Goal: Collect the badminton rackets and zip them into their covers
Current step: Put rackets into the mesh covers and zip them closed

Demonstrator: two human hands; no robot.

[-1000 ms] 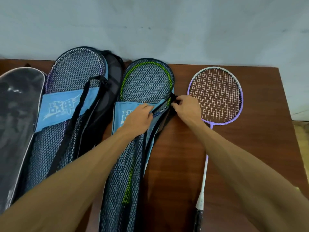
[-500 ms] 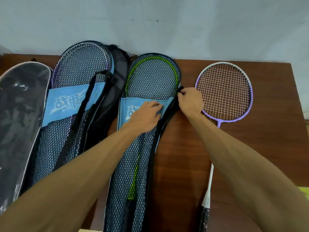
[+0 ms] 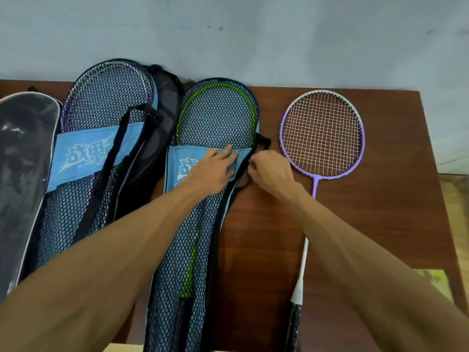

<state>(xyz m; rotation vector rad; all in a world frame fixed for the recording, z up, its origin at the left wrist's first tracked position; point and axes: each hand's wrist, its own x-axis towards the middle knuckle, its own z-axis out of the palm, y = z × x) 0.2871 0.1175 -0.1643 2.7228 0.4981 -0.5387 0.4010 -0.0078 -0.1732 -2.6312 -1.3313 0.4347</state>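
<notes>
Straightened since a second ago, the fingers of the left hand [image 3: 210,171] now lie flat on the blue band of the middle mesh cover [image 3: 215,118]; before, they were curled at its right edge. The right hand [image 3: 269,171] remains at that edge, lower than half a second ago.

At far left a black cover [image 3: 22,174] lies lengthwise on the table [image 3: 380,212]. Beside it is the left mesh cover [image 3: 101,102], with a purple frame [image 3: 64,118] showing through its net. The middle mesh cover holds the green racket [image 3: 189,273]. Its long axis runs from the near edge to the wall, with the head end pointing away and leaning slightly right. The left hand presses it open-palmed, gripping nothing. The right hand's curled fingers pinch the cover's dark right edge; the zip pull is too small to make out. Just right of it lies the bare purple racket [image 3: 322,133], head toward the wall, handle toward the person.
</notes>
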